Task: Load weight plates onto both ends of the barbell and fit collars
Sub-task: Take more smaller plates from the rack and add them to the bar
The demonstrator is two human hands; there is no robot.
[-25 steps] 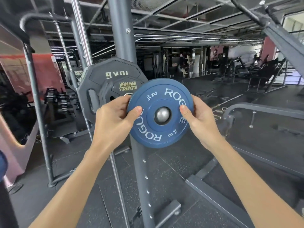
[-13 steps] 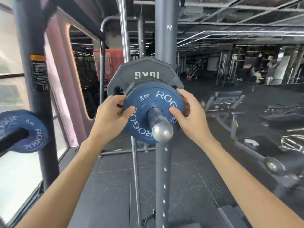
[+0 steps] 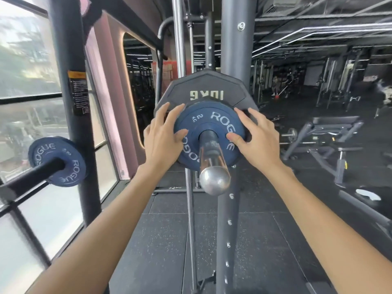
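Blue 2 kg plate (image 3: pixel 209 126) sits between the hands, against black 10 kg plate (image 3: pixel 206 90) on barbell sleeve (image 3: pixel 212 158); left hand (image 3: pixel 164 134) and right hand (image 3: pixel 256 134) splayed, pressing it, gripping nothing; no collar fitted, far end unseen

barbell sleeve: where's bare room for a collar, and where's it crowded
Free: bare barbell sleeve between the blue plate and its rounded end. Crowded: the plate's face, left hand and right hand spread on either side, black plate behind.
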